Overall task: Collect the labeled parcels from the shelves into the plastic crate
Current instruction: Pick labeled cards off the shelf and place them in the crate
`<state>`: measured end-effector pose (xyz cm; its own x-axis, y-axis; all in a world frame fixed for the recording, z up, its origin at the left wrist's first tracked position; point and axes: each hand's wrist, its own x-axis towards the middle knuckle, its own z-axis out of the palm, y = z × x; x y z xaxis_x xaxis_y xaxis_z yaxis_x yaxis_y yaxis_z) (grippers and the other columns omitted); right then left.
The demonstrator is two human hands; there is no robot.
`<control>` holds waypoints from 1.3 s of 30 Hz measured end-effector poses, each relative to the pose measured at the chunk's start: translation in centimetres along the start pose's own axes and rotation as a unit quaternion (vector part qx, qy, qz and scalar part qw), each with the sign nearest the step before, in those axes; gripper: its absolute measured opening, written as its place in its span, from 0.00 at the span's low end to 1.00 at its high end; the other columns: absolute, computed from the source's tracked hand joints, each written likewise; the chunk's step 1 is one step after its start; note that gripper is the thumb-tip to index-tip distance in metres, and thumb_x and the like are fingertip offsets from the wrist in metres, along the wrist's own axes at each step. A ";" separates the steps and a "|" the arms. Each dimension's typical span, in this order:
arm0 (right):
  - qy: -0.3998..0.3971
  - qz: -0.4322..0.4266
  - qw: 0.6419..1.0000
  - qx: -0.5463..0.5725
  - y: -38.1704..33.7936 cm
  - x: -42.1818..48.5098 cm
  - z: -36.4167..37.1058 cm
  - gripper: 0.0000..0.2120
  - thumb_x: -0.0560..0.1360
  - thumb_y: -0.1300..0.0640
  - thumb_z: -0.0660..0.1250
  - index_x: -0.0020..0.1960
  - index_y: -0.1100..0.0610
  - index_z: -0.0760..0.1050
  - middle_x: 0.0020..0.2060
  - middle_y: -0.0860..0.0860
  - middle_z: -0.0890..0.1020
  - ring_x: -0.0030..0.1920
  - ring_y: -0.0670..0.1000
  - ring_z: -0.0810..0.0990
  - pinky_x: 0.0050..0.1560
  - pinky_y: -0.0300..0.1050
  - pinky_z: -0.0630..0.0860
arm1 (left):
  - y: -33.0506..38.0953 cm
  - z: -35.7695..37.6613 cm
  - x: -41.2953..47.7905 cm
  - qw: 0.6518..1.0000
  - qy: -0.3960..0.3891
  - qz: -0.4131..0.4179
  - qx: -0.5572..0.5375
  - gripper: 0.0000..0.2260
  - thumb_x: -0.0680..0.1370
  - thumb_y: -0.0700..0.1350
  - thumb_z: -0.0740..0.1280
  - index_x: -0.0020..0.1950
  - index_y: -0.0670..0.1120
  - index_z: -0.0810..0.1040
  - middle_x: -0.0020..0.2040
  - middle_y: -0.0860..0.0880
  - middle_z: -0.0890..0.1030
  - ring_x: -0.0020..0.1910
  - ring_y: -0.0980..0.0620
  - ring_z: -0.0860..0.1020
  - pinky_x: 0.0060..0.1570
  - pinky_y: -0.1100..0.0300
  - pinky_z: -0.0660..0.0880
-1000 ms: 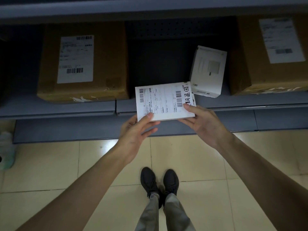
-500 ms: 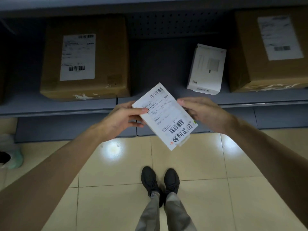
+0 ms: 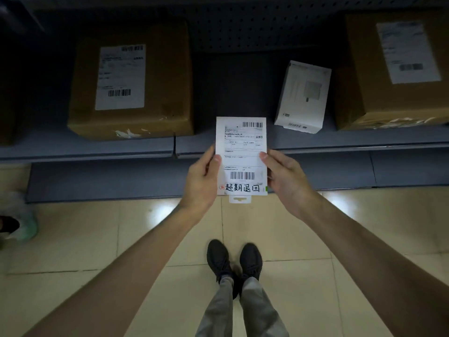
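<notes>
Left hand (image 3: 199, 183), right hand (image 3: 288, 181): parcel (image 3: 241, 152) between.

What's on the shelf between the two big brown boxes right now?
In the head view, only a small white box, close beside the right brown box; the shelf from there to the left brown box is bare.

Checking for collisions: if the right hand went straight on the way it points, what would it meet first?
The right hand grips the parcel, so that comes first; beyond it, likely the shelf, though depth is unclear.
</notes>
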<state>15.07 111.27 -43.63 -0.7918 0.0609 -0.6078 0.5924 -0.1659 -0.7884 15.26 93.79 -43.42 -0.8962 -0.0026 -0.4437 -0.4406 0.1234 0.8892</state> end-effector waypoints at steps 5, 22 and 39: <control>-0.010 -0.050 0.996 -0.072 -1.1 -3.0 -0.1 0.11 0.84 0.57 0.59 0.62 0.54 0.78 0.51 0.49 0.86 0.47 0.48 0.85 0.40 0.43 0.82 | 1.2 -0.5 -3.0 1.000 -0.017 0.023 -0.005 0.18 0.87 0.40 0.54 0.75 0.53 0.69 0.65 0.54 0.81 0.63 0.54 0.80 0.61 0.51 0.79; -0.036 -0.257 0.944 -0.203 -14.8 -21.4 -0.1 0.09 0.84 0.60 0.58 0.59 0.55 0.76 0.51 0.46 0.84 0.51 0.43 0.82 0.49 0.37 0.75 | 16.7 -1.9 -19.3 0.978 0.021 0.202 0.044 0.20 0.87 0.41 0.56 0.78 0.52 0.66 0.69 0.55 0.78 0.67 0.56 0.76 0.66 0.55 0.75; -0.013 -0.498 0.851 -0.167 -43.8 -28.0 1.9 0.15 0.84 0.59 0.58 0.69 0.57 0.72 0.56 0.43 0.81 0.50 0.31 0.80 0.48 0.28 0.75 | 47.0 -3.7 -20.0 0.891 0.034 0.443 0.093 0.22 0.87 0.40 0.55 0.81 0.53 0.61 0.62 0.53 0.81 0.61 0.60 0.79 0.63 0.64 0.75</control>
<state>11.01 114.94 8.07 -0.9262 -0.0151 0.3766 -0.3686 0.2446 -0.8968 12.31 95.99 7.64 -0.8914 0.1180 0.4375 0.4528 0.2700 0.8498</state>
